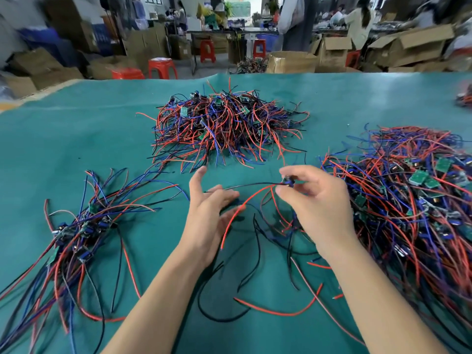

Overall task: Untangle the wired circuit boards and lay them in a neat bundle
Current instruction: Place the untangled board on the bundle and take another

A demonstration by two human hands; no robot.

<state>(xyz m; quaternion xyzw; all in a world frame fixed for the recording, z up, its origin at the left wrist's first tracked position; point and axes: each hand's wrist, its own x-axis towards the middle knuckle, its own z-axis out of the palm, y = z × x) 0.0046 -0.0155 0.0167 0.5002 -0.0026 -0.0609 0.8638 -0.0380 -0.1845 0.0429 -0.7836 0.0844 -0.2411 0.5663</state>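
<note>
My right hand (315,200) pinches a small wired circuit board (288,182) between thumb and fingertips above the green table mat (89,139). Its black wire (245,186) runs left to the fingertips of my left hand (208,213), which touches it with straight, spread fingers. A red wire (240,213) curves down from the board between my hands. A laid-out bundle of boards with wires (76,233) lies at the left. A big tangled heap (413,200) sits at the right, and another tangled pile (227,123) lies ahead in the middle.
Loose red and black wires (255,297) lie on the mat between my forearms. Another small tangle (464,98) shows at the far right edge. Beyond the table stand cardboard boxes (291,61), red stools (162,67) and people at other benches.
</note>
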